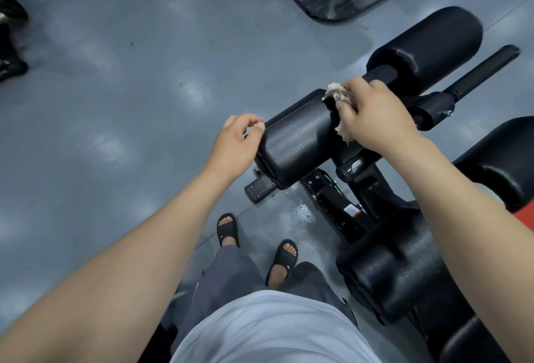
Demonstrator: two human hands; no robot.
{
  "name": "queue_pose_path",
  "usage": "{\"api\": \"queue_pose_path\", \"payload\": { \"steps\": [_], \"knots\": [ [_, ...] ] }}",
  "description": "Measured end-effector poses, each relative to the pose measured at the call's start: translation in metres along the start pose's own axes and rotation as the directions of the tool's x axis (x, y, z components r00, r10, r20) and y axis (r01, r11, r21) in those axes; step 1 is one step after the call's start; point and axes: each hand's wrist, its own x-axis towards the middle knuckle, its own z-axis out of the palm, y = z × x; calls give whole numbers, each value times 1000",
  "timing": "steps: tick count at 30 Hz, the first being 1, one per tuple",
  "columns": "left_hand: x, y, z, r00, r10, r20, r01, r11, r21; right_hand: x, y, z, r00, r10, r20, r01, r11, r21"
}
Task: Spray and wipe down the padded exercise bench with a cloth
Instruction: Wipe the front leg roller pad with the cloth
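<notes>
Two bare hands are working on a black roller pad (pixel 297 137) of the bench (pixel 404 270), one of them pressing a cloth (pixel 336 95) onto it.

Just right of the view's centre, the roller pad is lying slanted from 8 o'clock up to 2 o'clock. The right hand (pixel 372 120) is curling its fingers over the crumpled, pale cloth and pushing it down on the pad's 2 o'clock end, with cloth edges poking out at the fingertips and under the palm. The left hand (pixel 234 143) is sitting at the pad's 8 o'clock end with fingers curled and thumb tip touching the end; whether it is actually gripping cannot be told. A second roller pad (pixel 427 47) is sitting further off at 1 o'clock, and the bench's padded body is filling the view at 4 o'clock. A wet patch (pixel 300 212) is glinting on the grey floor (pixel 115 102) under the pad.
</notes>
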Motion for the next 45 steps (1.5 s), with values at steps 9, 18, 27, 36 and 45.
{"api": "queue_pose_path", "payload": {
  "steps": [9, 18, 27, 36, 45],
  "knots": [
    [9, -10, 8, 995, -88, -53, 88, 996, -11, -2, 4, -1, 1000, -2, 0, 2, 999, 39],
    [0, -10, 13, 996, -72, 57, 75, 996, -50, -5, -5, 1, 993, -67, 93, 69, 998, -14],
    [-10, -6, 16, 1000, -14, -17, 13, 996, -83, -37, -52, 22, 890, -360, 279, 344, 933, 108],
    [-19, 4, 12, 997, -68, 20, 68, 997, 39, -6, -18, 7, 1000, -21, -1, 21, 993, -119],
    [-35, 26, 8, 996, 75, -47, -68, 988, 139, -33, -37, 9, 957, -175, 231, 162, 984, 76]
  ]
}}
